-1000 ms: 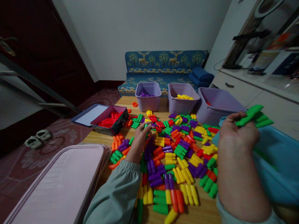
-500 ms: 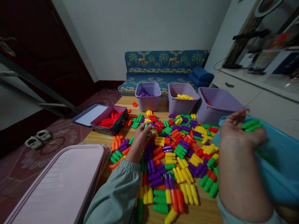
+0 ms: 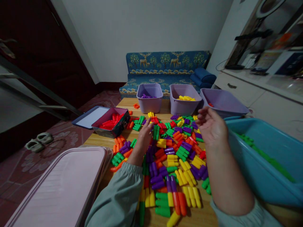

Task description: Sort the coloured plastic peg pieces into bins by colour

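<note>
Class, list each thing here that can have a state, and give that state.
Left hand, closed on a green block.
Right hand, open, empty.
Blue tub, open, green blocks inside.
Tin box, open, red blocks inside, lid beside it.
Left purple bin, open, purple blocks inside.
Middle purple bin, open, yellow blocks inside.

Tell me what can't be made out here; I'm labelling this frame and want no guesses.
Head view only.
Left hand: its back hides whether the fingers grip the green block.
Blue bin: cut off by the right edge; its near wall hides most contents.
Rightmost purple bin: its wall hides most contents.
Shelf items: blurred.
</note>
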Available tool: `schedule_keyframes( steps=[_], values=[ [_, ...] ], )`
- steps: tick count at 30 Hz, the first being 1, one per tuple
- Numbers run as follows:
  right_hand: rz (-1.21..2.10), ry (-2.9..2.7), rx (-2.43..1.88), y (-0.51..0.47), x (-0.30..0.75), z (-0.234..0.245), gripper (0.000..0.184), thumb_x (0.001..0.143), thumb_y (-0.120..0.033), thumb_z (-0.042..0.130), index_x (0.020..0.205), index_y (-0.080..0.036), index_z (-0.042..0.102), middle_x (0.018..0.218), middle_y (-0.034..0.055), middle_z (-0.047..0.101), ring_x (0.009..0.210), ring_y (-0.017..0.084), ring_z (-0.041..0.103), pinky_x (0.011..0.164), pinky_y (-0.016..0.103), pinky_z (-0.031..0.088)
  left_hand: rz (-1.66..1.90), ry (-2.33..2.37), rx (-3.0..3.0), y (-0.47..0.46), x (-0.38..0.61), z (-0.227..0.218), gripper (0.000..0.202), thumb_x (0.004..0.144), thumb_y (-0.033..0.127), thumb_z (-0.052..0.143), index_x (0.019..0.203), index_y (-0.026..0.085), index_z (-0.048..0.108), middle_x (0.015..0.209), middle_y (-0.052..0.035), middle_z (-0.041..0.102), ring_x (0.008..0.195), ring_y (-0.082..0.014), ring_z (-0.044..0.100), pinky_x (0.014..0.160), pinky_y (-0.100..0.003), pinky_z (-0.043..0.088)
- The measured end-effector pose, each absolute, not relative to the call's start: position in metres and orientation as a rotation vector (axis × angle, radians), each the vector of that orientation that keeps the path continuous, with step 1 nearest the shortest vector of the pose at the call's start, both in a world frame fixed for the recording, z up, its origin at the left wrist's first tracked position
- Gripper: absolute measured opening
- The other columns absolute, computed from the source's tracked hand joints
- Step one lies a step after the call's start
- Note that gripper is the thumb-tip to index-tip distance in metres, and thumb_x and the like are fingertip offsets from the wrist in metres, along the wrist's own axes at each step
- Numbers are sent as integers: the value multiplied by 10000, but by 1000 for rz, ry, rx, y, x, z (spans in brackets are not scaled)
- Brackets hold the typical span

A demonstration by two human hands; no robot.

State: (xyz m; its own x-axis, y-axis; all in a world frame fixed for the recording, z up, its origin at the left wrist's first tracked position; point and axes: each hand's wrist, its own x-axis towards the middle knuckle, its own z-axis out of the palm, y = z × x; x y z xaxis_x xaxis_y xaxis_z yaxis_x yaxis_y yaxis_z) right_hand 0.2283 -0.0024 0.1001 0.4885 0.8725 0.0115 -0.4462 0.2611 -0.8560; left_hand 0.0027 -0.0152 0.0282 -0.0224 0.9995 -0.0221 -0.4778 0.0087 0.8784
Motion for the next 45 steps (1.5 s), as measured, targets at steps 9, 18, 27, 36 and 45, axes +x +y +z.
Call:
schedule_keyframes(
  steps=[9,18,27,36,45],
  values=[
    [323,-1934,-1941,-4,212,62,314,687,-235,731,1001,-223,717,1015,60,721,938,228,654,771,322,467,1588,1291,1066,-10,-18,26,213,693,268,690,870,157,731,802,-53,707,659,-141,597,590,-229,445],
    [295,-2207,-2041,-6,197,52,292,738,-329,692,1014,-240,712,1017,66,733,954,235,663,709,293,414,1095,1409,1918,-17,-10,29,163,766,227,656,891,197,756,820,-53,719,685,-167,608,651,-264,446],
    [341,-2147,-2092,-5,195,59,317,730,-448,666,982,-261,712,980,62,732,896,246,662,661,293,389,379,1919,2091,-22,-47,40,365,690,162,648,1045,217,710,1048,-89,690,954,-250,645,774,-305,482],
    [382,-2221,-2005,-7,190,56,309,756,-370,653,1028,-227,684,1035,82,721,993,266,652,733,307,424,256,1911,2198,-21,-37,30,387,762,192,620,1142,236,674,1179,-126,616,1105,-283,600,891,-340,465],
    [576,-1942,-1630,-2,180,51,317,806,-247,610,1115,-187,644,1025,106,714,922,235,672,778,327,488,930,2033,1704,-11,-34,27,347,948,341,384,837,147,649,771,-118,666,748,-221,632,616,-284,410]
  ],
)
